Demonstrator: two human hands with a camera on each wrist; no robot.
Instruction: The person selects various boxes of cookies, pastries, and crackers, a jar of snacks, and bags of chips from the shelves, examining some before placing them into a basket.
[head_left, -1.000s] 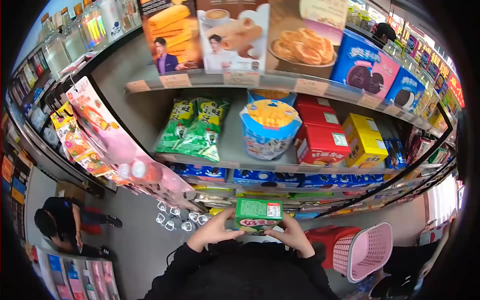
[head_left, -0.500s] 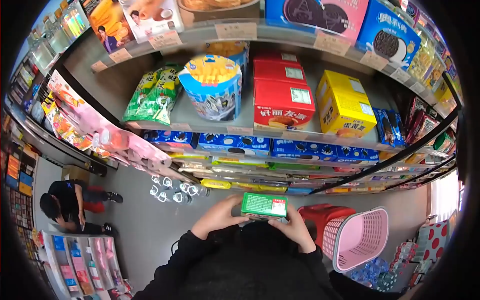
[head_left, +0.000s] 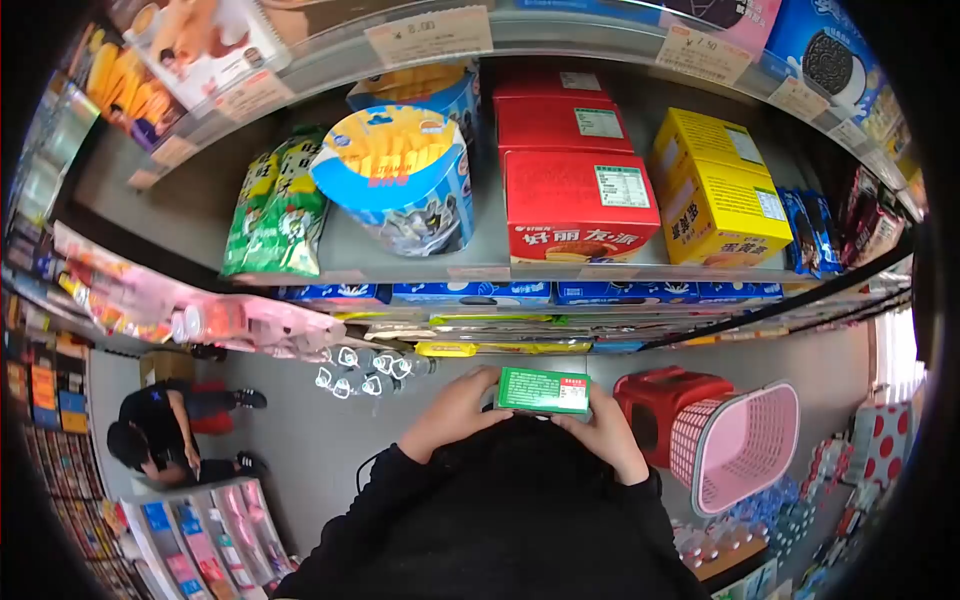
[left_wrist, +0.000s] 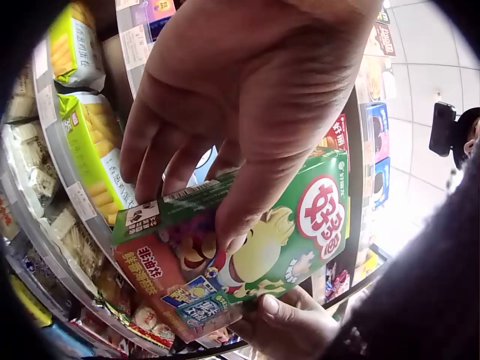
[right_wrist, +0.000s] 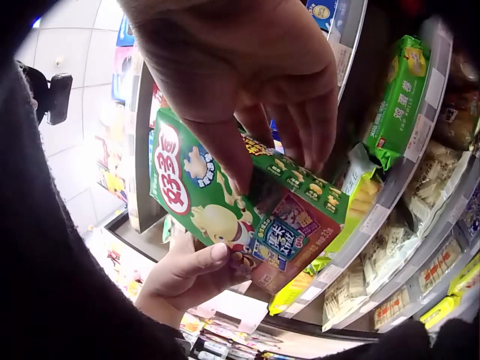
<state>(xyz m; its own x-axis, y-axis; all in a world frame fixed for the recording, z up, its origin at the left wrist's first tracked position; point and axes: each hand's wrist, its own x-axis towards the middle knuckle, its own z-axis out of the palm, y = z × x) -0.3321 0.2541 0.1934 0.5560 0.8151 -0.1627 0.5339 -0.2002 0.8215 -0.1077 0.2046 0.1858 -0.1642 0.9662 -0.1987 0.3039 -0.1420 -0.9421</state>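
A green snack box is held in front of the body by both hands, one at each end. My left hand grips its left end, thumb on the face towards me. At the right end my right hand grips it the same way. In the left wrist view the box's front carries a cartoon figure and a red-and-white logo, and the left thumb presses on it. The right wrist view shows the right thumb on the same front, fingers reaching over the edge behind.
Ahead, a shelf holds green snack bags, a blue fries-style tub, red boxes and yellow boxes. A pink basket and red stool stand right. A seated person is at left, near bottled water.
The head view has shifted closer to the shelf. The box has tipped so its printed green side faces up and its logo front no longer shows there. Both hands keep their grip.
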